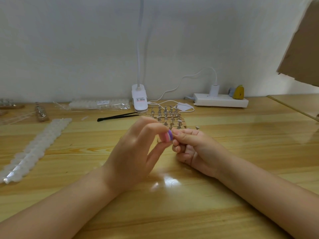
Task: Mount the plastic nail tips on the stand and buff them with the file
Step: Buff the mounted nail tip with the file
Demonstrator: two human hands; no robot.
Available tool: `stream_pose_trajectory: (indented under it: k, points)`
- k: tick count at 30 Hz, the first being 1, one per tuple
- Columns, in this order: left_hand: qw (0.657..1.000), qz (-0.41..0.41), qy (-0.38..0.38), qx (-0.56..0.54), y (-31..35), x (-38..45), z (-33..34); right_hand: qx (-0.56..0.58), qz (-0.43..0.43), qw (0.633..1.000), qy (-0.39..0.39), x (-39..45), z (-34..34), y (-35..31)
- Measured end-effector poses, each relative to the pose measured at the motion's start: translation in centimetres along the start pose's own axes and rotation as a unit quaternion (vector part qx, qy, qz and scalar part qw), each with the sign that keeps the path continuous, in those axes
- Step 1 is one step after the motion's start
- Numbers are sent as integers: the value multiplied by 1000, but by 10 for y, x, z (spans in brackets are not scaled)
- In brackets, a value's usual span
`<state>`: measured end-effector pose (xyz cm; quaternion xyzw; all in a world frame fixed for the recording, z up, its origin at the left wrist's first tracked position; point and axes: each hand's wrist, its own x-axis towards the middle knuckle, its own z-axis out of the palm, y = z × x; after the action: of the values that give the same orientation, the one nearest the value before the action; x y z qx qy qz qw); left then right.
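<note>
two hands meet: left hand (136,152) pinches the file (167,136), right hand (195,149) curled, contents unclear.

- The table (241,169) is pale varnished wood with visible grain, glossy enough to throw back bright glare.
- The stand (166,118) is a light wooden block set with small pegs of dull grey metal.
- The file (168,136) looks like matt foam or grit in pink, white and purple layers.
- The nail tips (34,149) are milky, translucent plastic in a long strip, partly under shiny clear film.
- The tweezers (119,116) are black with a matt finish.
- The clip lamp (139,99) and the power strip (221,100) are smooth white plastic.
- The cardboard (303,45) is brown, matt and rough-edged.
</note>
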<state>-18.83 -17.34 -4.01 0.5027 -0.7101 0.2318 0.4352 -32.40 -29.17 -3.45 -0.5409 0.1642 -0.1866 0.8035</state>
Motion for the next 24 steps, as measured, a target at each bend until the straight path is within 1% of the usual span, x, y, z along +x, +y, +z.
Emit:
stream_pose_trajectory:
  k: [1,2,5,7,10,12,13,14,15,16,17,18,20,22,23,24]
  points:
    - [1000,14,-8,0,1,0,1,-5,0,1000,-6,0,0,0]
    - [1000,11,-23,6,2,-1,2,-10,3,1000,-12,-1,0,0]
    - [996,-61,-59,39,-4,-3,1,-6,19,1000,-16,-1,-1,-2]
    - [994,-76,-58,44,-7,-4,-1,-4,19,1000,-14,-1,-1,-2]
    - [1000,-19,-11,16,0,-1,-1,-1,12,1000,-1,0,0,-1]
    - [999,16,-25,22,4,-1,1,-2,8,1000,-2,0,0,0]
    - [998,9,-43,33,3,-2,2,-4,8,1000,-5,0,0,-1]
    - [997,-21,-58,46,2,-3,2,-4,10,1000,-7,0,0,-1]
    - [994,-68,-66,56,0,-3,2,-1,13,1000,-6,-1,0,-1]
    - [990,-110,-67,61,-3,-4,1,4,16,1000,-4,-1,0,-2]
    - [988,-129,-58,65,-5,-4,0,6,16,1000,0,-1,0,-2]
    - [990,-121,-41,66,-5,-3,-2,5,14,1000,3,0,1,-1]
    - [997,-57,-17,47,1,0,-1,1,7,1000,9,0,1,-1]
    - [999,-7,-32,38,7,1,2,-7,2,1000,0,-1,1,0]
    - [998,-6,-45,47,7,0,3,-11,3,1000,-6,-1,1,0]
    - [997,-23,-54,59,6,-1,3,-11,5,1000,-10,-1,1,0]
